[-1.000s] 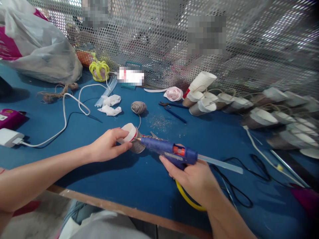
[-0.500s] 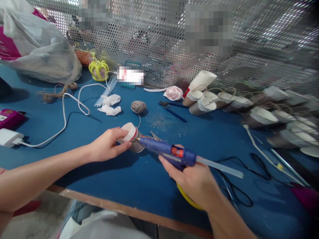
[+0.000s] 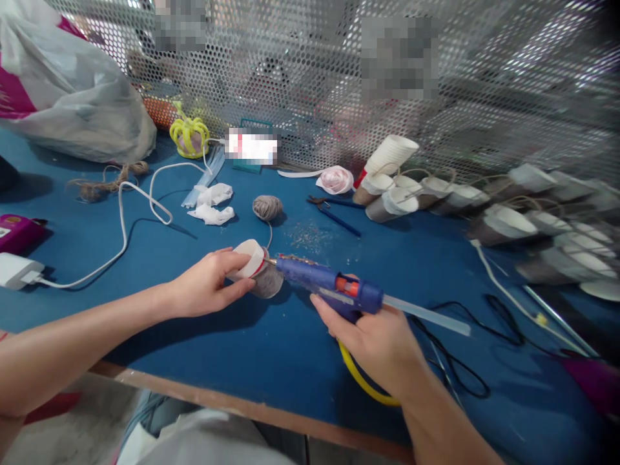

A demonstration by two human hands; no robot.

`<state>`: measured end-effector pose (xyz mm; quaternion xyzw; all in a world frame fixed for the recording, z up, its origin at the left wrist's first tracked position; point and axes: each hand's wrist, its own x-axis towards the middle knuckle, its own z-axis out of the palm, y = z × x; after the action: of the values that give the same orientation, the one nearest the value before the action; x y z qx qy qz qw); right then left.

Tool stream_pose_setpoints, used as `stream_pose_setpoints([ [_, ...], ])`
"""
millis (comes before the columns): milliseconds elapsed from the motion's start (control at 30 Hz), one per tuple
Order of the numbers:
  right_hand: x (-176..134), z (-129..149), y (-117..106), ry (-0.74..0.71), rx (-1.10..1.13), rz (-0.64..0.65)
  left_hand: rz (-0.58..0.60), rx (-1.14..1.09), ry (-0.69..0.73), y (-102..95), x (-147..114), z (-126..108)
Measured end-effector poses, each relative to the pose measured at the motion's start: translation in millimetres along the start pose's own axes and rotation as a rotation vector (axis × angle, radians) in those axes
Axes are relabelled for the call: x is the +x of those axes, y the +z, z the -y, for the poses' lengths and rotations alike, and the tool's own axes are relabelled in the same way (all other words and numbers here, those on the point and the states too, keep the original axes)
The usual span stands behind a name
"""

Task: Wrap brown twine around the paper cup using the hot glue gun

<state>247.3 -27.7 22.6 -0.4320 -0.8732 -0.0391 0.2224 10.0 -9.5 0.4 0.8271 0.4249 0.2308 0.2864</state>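
Note:
My left hand (image 3: 210,281) is closed on a paper cup (image 3: 267,281), tilted on its side over the table, with grey yarn wound round its lower part and a red line near the white rim. In my right hand (image 3: 372,342) is a blue glue gun (image 3: 329,284), its metal nozzle at the cup near the red line; whether it touches I cannot tell. A clear glue stick (image 3: 426,316) juts from the gun's back. Behind the cup lies a ball of grey yarn (image 3: 267,208), its strand running to the cup.
Blue-handled pliers (image 3: 334,213) and a pink fabric rose (image 3: 335,179) lie further back. Several yarn-wrapped cups (image 3: 504,223) stand on the right. A black cord (image 3: 465,368), a yellow ring-shaped handle (image 3: 361,381) and a white cable (image 3: 126,226) lie on the table.
The glue gun has shifted slightly right and up along the cup's rim, showing more of the cup's wound side. My left hand keeps its hold on the cup.

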Motion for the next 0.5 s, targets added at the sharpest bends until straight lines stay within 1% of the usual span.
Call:
stream_pose_setpoints([
  [67, 0.0, -0.8, -2.5, -0.017, -0.008, 0.013, 0.011, 0.027, 0.009, -1.2, 0.4, -2.0],
  [167, -3.2, -3.7, -5.1, -0.124, -0.019, 0.034, 0.03, 0.039, 0.01, -2.3, 0.6, -3.6],
  [233, -5.5, -5.5, -4.9, -0.137, -0.006, 0.042, 0.039, 0.038, 0.009, -2.5, 0.2, -3.4],
  [300, -6.8, -5.9, -3.1, -0.064, 0.032, 0.06, 0.042, 0.04, 0.01, -2.8, -0.5, -3.0],
  [433, -6.7, -3.3, 2.1, 0.154, 0.142, 0.057, 0.052, 0.06, 0.008, -3.6, -1.2, -3.2],
  [500, -6.8, -2.7, 2.6, 0.203, 0.18, 0.043, 0.061, 0.063, 0.003, -4.0, -1.1, -3.7],
])
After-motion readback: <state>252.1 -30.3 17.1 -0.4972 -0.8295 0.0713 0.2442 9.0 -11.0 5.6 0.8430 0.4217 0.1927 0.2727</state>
